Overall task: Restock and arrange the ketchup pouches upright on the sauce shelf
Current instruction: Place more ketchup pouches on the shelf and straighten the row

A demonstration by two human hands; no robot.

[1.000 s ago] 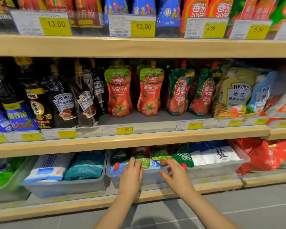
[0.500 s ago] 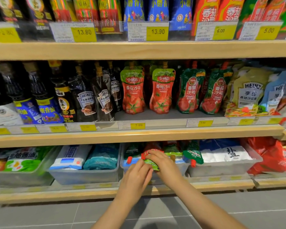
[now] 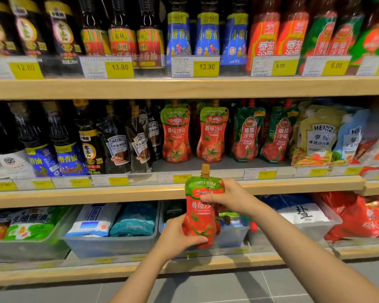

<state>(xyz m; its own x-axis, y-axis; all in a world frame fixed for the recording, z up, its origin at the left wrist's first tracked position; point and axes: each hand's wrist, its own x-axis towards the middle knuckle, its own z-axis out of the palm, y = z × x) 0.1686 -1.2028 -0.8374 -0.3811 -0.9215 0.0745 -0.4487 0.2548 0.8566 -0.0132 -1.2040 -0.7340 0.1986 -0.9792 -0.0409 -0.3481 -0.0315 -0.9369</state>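
A red and green ketchup pouch (image 3: pixel 200 212) with a tan spout cap is held upright in front of the middle shelf edge. My left hand (image 3: pixel 179 235) grips its bottom from the left. My right hand (image 3: pixel 230 197) grips its upper right side, thumb across the front. On the middle shelf (image 3: pixel 140 194) two matching ketchup pouches (image 3: pixel 176 136) (image 3: pixel 212 136) stand upright, with open shelf floor in front of them. Two darker green ketchup pouches (image 3: pixel 247 134) stand to their right. More pouches lie in a clear bin (image 3: pixel 232 235) on the bottom shelf, behind the held pouch.
Dark sauce bottles (image 3: pixel 118 143) fill the middle shelf's left part; Heinz bags (image 3: pixel 319 136) lean at its right. Bottom bins hold blue and white packets (image 3: pixel 116 219) and salt bags (image 3: pixel 302 213). Bottles line the top shelf (image 3: pixel 184 87). Grey floor tiles lie below.
Both hands have lifted a ketchup pouch out of the bottom bin and raised it upright to the middle shelf's edge. The view has moved closer and upward.
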